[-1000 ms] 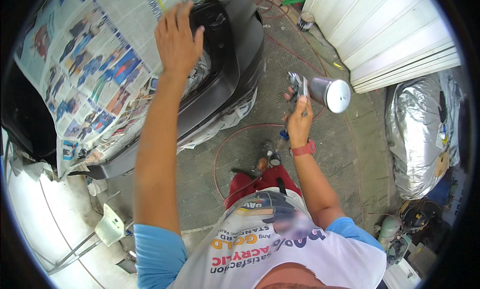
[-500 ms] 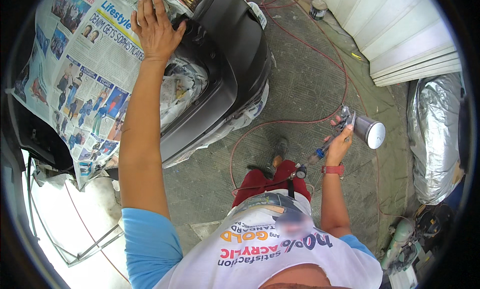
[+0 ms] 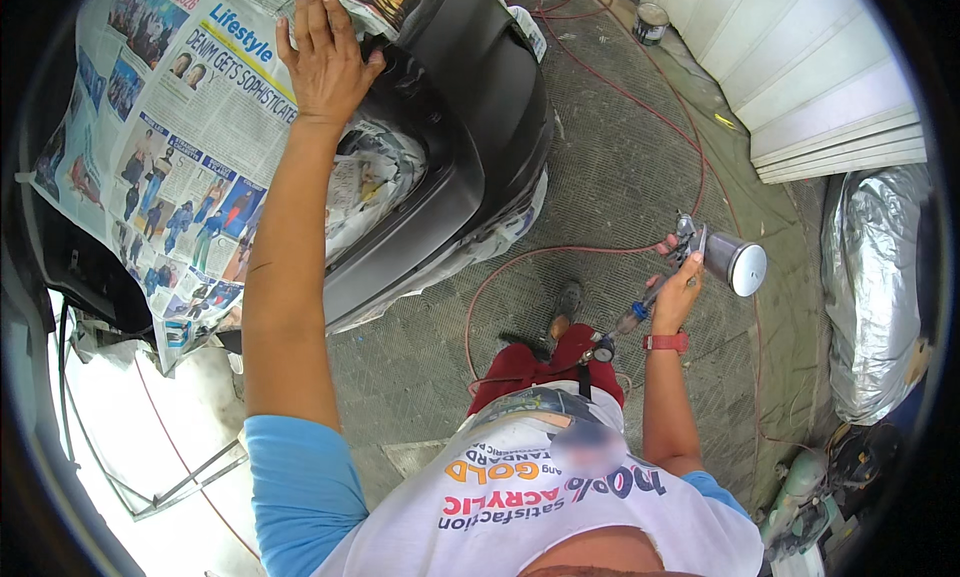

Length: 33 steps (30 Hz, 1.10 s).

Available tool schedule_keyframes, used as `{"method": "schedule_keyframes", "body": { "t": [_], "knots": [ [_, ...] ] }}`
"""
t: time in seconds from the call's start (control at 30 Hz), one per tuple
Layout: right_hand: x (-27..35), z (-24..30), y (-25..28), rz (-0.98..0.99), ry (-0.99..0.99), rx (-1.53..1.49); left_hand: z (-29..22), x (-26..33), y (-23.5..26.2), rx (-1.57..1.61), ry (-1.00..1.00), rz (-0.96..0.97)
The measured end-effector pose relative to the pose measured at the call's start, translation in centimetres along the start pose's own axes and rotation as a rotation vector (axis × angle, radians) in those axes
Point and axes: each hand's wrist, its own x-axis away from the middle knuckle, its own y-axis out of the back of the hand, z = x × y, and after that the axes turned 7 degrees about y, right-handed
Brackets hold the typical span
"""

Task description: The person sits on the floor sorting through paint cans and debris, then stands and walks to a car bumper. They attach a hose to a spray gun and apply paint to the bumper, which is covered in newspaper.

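Note:
My left hand [image 3: 333, 62] lies flat, fingers stretched out, on newspaper [image 3: 215, 127] covering a vehicle body, its thumb beside the matte black bumper [image 3: 455, 167]. Nothing is held in it. On the right, my right hand [image 3: 680, 289] is wrapped round the handle of a paint spray gun [image 3: 690, 235]. A silver metal cup [image 3: 735, 262] sits on the gun, tilted to the right. Below the handle are a clear and blue fitting [image 3: 632, 317] and a round gauge [image 3: 602, 351]. More crumpled newspaper [image 3: 375, 172] fills the bumper's opening.
A thin red hose [image 3: 560, 248] loops over the dark textured floor [image 3: 620, 157]. Farther off stands a paint can [image 3: 650, 23] beside white ribbed panels [image 3: 800, 67]. A silver-wrapped bundle [image 3: 875, 292] lies at the right, with a greenish machine [image 3: 800, 487] nearer me.
The whole view has shifted slightly, carrying the bumper a little to the right in the picture. My left hand stays on the newspaper, and my right hand keeps its grip on the spray gun.

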Motion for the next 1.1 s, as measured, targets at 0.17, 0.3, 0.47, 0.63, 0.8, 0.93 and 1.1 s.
{"method": "schedule_keyframes", "body": {
  "t": [0.17,0.3,0.47,0.63,0.8,0.93,1.1],
  "knots": [
    [-0.2,-0.2,0.1,-0.002,-0.028,-0.035,1.6,0.8,1.4,-0.116,-0.078,0.148],
    [0.4,0.1,0.0,0.038,-0.013,-0.028,2.1,1.4,3.1,-0.141,-0.045,0.215],
    [2.2,1.4,-2.8,0.225,0.072,-0.11,-4.6,7.0,9.1,0.261,0.236,0.191],
    [6.2,8.2,-11.7,0.446,0.007,-0.308,-16.2,29.1,16.6,1.188,0.725,1.136],
    [9.2,15.0,-19.9,0.614,0.017,-0.403,-20.6,52.2,27.2,1.757,1.335,1.739],
    [9.5,18.7,-24.1,0.549,0.135,-0.377,-17.7,58.4,37.1,1.194,1.379,1.472],
    [9.3,22.1,-28.2,0.453,0.242,-0.283,-21.5,71.8,46.4,1.054,1.469,1.159]
  ]
}}
